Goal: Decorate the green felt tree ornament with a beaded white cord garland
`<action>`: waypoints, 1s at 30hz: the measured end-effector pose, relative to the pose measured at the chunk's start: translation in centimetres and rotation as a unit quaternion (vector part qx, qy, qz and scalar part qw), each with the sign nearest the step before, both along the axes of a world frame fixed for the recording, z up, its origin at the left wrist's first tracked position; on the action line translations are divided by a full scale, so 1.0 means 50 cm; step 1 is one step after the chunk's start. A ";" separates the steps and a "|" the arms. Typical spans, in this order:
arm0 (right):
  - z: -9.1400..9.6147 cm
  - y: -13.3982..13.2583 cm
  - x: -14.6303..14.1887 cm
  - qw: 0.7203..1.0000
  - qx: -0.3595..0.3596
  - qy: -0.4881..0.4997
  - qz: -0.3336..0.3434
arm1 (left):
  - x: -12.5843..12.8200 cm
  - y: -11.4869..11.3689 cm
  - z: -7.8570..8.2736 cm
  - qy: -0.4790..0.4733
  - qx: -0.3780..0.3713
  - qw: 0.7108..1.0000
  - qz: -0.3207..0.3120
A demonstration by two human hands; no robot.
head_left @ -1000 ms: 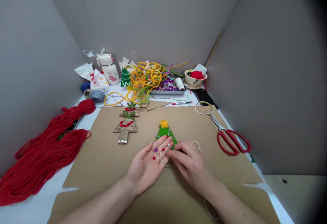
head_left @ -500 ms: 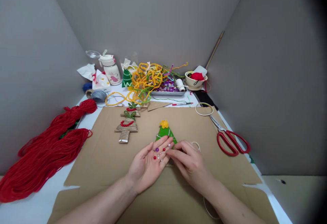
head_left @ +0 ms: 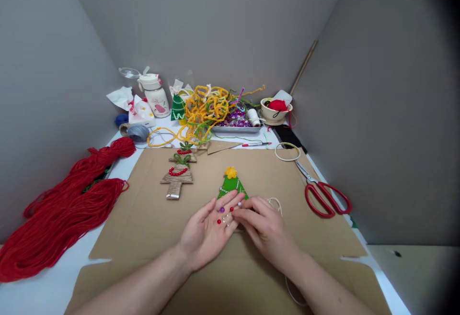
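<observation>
My left hand (head_left: 207, 231) lies palm up and open over the brown cardboard sheet (head_left: 143, 214), with several small beads (head_left: 224, 212) in red, purple and white resting on its fingers. My right hand (head_left: 264, 229) reaches in from the right, its fingertips pinched at the beads on the left fingers; what it pinches is too small to name. Just beyond the fingertips lies a green felt tree (head_left: 231, 185) with a yellow flower on top. A thin white string (head_left: 276, 204) curls beside the right hand.
Two twine-wrapped trees (head_left: 177, 176) lie at the left of the cardboard. Red scissors (head_left: 323, 195) and a white ring (head_left: 287, 152) sit at the right. Red yarn (head_left: 68, 209) is heaped far left. A yellow yarn tangle (head_left: 203, 109), bead tray (head_left: 235, 123), bottle (head_left: 155, 95) and bowl (head_left: 276, 110) line the back.
Both hands stay almost still; the right fingertips have shifted slightly left onto the beads. The view has moved a little.
</observation>
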State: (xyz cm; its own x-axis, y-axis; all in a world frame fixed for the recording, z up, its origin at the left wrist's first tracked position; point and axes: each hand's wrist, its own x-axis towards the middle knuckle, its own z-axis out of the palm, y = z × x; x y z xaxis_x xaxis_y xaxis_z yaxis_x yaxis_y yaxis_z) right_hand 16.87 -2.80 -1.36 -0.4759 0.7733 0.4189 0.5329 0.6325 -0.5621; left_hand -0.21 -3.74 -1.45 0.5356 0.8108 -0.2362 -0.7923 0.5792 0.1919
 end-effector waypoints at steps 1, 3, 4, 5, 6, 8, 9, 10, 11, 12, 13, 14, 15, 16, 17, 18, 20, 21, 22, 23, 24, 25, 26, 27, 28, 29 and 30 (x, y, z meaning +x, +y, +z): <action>-0.003 0.000 -0.002 1.000 -0.013 0.014 -0.001 | 0.000 0.000 0.000 0.000 -0.002 1.000 0.000; -0.010 0.000 -0.006 0.998 -0.046 0.047 -0.007 | 0.000 -0.001 0.000 0.004 -0.006 1.000 -0.001; -0.013 -0.001 -0.008 0.996 -0.065 0.066 -0.012 | 0.000 -0.001 0.000 0.006 -0.006 1.000 0.000; -0.015 -0.002 -0.011 0.993 -0.084 0.083 -0.017 | 0.000 -0.001 0.000 0.008 -0.005 1.000 0.000; -0.015 -0.003 -0.013 0.990 -0.103 0.098 -0.021 | 0.000 -0.001 -0.001 0.009 -0.003 1.000 0.000; -0.014 -0.006 -0.016 0.983 -0.136 0.124 -0.024 | -0.001 0.000 -0.003 0.010 0.006 1.000 0.001; -0.012 -0.007 -0.016 0.980 -0.144 0.133 -0.023 | -0.002 0.000 -0.004 0.009 0.012 1.000 0.003; -0.010 -0.008 -0.016 0.980 -0.145 0.136 -0.022 | -0.003 0.000 -0.005 0.009 0.018 1.000 0.007; -0.008 -0.008 -0.015 0.981 -0.138 0.133 -0.022 | -0.004 0.000 -0.006 0.008 0.023 1.000 0.012; -0.006 -0.007 -0.013 0.984 -0.123 0.123 -0.023 | -0.004 0.000 -0.007 0.007 0.025 0.999 0.019; -0.004 -0.006 -0.011 0.989 -0.104 0.107 -0.025 | -0.005 0.001 -0.008 0.007 0.026 0.999 0.024; -0.003 -0.005 -0.008 0.993 -0.082 0.086 -0.028 | -0.006 0.001 -0.008 0.008 0.026 0.999 0.027; -0.003 -0.003 -0.006 0.995 -0.061 0.066 -0.031 | -0.006 0.001 -0.008 0.010 0.025 0.999 0.030; -0.002 -0.002 -0.004 0.997 -0.043 0.048 -0.034 | -0.007 0.002 -0.007 0.013 0.025 0.999 0.031; -0.002 -0.002 -0.002 0.998 -0.027 0.035 -0.035 | -0.007 0.002 -0.007 0.015 0.026 0.999 0.031; -0.002 -0.001 -0.001 0.999 -0.017 0.024 -0.034 | -0.007 0.002 -0.007 0.016 0.026 0.999 0.032; -0.002 -0.002 0.000 0.999 -0.004 0.010 -0.031 | -0.008 0.003 -0.007 0.014 0.027 0.999 0.032; -0.001 -0.002 0.000 1.000 0.000 0.003 -0.029 | -0.008 0.003 -0.008 0.012 0.027 0.999 0.033; -0.001 -0.003 -0.001 1.000 0.003 -0.003 -0.027 | -0.008 0.003 -0.008 0.009 0.027 0.999 0.035; -0.001 -0.004 -0.001 1.000 0.007 -0.007 -0.026 | -0.009 0.003 -0.008 0.006 0.026 0.999 0.037; -0.001 -0.004 -0.001 1.000 0.009 -0.010 -0.025 | -0.009 0.003 -0.009 0.004 0.024 0.999 0.039; -0.001 -0.005 -0.002 1.000 0.010 -0.013 -0.025 | -0.009 0.003 -0.009 0.002 0.024 0.999 0.041; 0.000 -0.006 -0.002 1.000 0.011 -0.015 -0.025 | -0.009 0.004 -0.009 0.002 0.023 0.999 0.043; 0.000 -0.006 -0.002 0.999 0.011 -0.017 -0.025 | -0.009 0.004 -0.009 0.003 0.024 0.999 0.043; 0.000 -0.007 -0.003 0.999 0.011 -0.019 -0.026 | -0.008 0.004 -0.009 0.005 0.026 0.999 0.043; 0.001 -0.007 -0.003 0.999 0.011 -0.022 -0.026 | -0.008 0.004 -0.009 0.009 0.029 0.999 0.043; 0.001 -0.008 -0.004 0.999 0.013 -0.024 -0.025 | -0.008 0.003 -0.009 0.013 0.032 0.998 0.043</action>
State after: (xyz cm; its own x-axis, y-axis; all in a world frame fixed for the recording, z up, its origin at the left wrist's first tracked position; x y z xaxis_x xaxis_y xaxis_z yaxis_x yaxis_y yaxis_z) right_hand 16.69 -3.19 -1.32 -0.4569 0.7862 0.4162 0.5910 0.6180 -0.5185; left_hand -0.59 -3.57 -1.88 0.4579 0.8674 -0.1946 -0.8327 0.4952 0.2479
